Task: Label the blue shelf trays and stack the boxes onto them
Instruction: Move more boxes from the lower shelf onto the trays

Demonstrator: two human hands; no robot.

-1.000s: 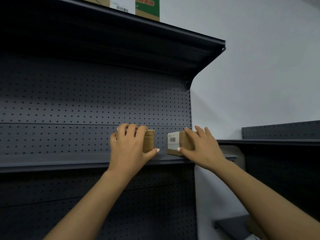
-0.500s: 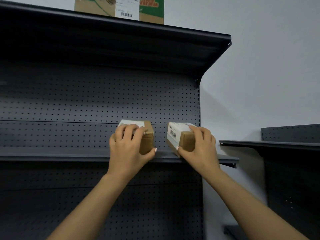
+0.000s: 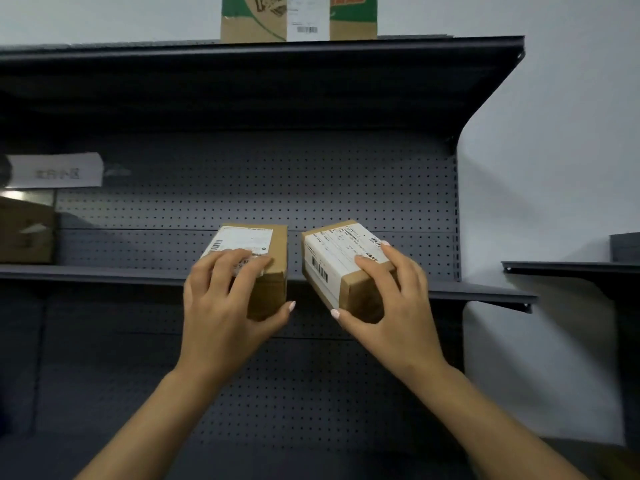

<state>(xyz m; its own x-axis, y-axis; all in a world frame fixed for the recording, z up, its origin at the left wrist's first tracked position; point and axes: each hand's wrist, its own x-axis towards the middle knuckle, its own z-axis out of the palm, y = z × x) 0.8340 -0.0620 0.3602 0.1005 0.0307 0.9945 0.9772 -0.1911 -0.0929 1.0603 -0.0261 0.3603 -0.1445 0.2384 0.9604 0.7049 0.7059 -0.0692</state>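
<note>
Two small cardboard boxes sit in front of the middle shelf (image 3: 104, 273), side by side. The left hand (image 3: 221, 306) grips the left box (image 3: 266, 258); the right hand (image 3: 391, 306) grips the tilted right box (image 3: 332, 258). A larger carton (image 3: 256, 26) stands on the top shelf (image 3: 381, 53).

A dark grey metal shelving unit (image 3: 242, 81) fills most of the view, backed by a perforated panel (image 3: 242, 188). A pale, plain wall (image 3: 561, 133) stands to its right. A second dark shelf (image 3: 571, 268) juts in at the right edge. Light is dim and even, with deep shadow under the top shelf.
</note>
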